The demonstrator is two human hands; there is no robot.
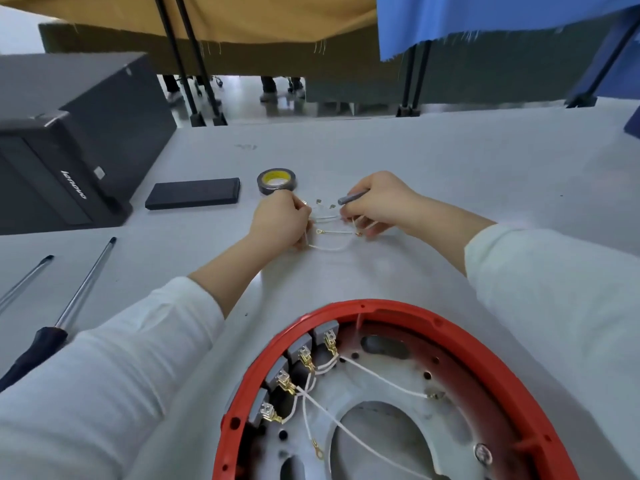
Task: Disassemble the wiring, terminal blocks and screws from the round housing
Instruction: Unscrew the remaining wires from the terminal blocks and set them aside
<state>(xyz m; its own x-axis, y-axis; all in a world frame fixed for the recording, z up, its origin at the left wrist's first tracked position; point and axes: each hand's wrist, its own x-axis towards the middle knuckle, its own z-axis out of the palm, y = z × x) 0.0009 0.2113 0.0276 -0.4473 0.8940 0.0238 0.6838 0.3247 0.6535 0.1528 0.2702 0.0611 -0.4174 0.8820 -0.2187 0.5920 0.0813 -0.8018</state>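
Seen from above, a person in white sleeves reaches both hands toward the middle of a pale grey worktop point(450, 174). The left hand point(280, 221) has its fingers curled around the ends of several short white wires point(329, 233) lying on the worktop. The right hand point(379, 202) pinches the other ends of those wires and also holds a thin grey tool point(351, 196) whose tip points toward the left hand. A few small screws point(325, 203) lie on the worktop between the hands, just beyond the wires. At the near edge sits the round red housing point(433, 315), open side up, well apart from the hands; four grey terminal blocks point(301, 355) line its left inner wall, with brass connectors and white wires running across its metal base. Just beyond the left hand is a roll of dark tape point(276, 180) with a yellow core, and beside it a flat black box point(193, 193). A black computer case point(72, 133) stands at the far left corner. Two long screwdrivers point(83, 289) lie by the left edge.
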